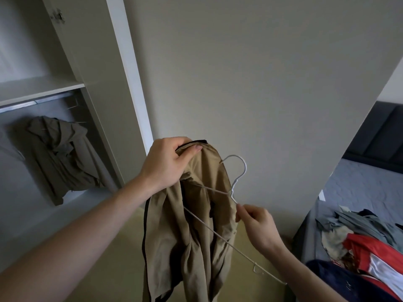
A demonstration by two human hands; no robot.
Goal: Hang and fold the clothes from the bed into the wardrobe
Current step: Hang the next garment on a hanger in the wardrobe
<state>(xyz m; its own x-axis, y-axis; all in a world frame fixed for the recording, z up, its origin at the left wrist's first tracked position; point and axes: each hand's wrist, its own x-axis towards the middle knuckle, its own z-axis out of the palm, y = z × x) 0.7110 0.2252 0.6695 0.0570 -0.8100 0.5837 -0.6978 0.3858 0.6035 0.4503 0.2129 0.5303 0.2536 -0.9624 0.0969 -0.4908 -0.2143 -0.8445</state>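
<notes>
One jacket (189, 225), tan with dark trim, hangs mid-frame, bunched and gripped at the collar by the left hand (168, 162); thumb laid over the collar edge, fingers curled round the cloth behind. Body of the jacket drops straight down from that grip to the bottom edge of the frame.

White wire hanger (237, 175) sits across the jacket's front, tilted: hook up at centre, just right of the collar; long axis slants from the neck opening down to the lower right, where one shoulder end pokes out free. The other arm runs into the jacket under the collar, far end hidden. Right hand (257, 225) pinches the wire just below the twisted neck, fingertips closed on it, other fingers loosely curled.

Judgement: threading is half done. The exposed end lies lower right of the fabric, away from the jacket's open shoulder, so the hanger likely needs levelling and that end worked into the second shoulder. Right hand is nearer the free end; left holds the collar steady.

Outward: wardrobe (65, 83) open at left of frame, rail (35, 103) under a shelf, an olive garment (58, 155) already on it. Bed (359, 188) at right, with a pile of clothes (370, 243) at lower right still to do.
</notes>
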